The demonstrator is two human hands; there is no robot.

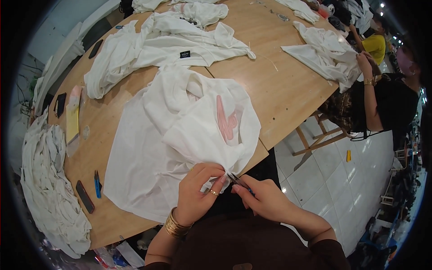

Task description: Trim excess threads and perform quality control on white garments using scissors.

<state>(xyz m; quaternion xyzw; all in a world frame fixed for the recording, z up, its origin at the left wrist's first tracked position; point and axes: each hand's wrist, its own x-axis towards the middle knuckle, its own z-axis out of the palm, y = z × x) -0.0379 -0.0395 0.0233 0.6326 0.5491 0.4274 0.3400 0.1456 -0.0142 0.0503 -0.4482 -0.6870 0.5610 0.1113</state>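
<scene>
A white garment [135, 148] with a pink design on it lies spread over the near part of the table. My left hand [198, 189], with gold bangles at the wrist, pinches a gathered bit of its cloth near the table's front edge. My right hand [265, 195] is closed around small thread snips [236, 180]. Their dark blades point at the pinched cloth, and a bit of blue shows at the handle. The tips meet the fabric beside my left fingertips; whether the blades are closed is too small to tell.
Blue-handled snips [97, 184] and a dark phone [85, 196] lie left. A pile of white garments [49, 189] hangs at the left edge. More white garments [180, 45] lie beyond. At right, a person in black [382, 101] handles a white garment [326, 54] near a wooden stool [315, 139].
</scene>
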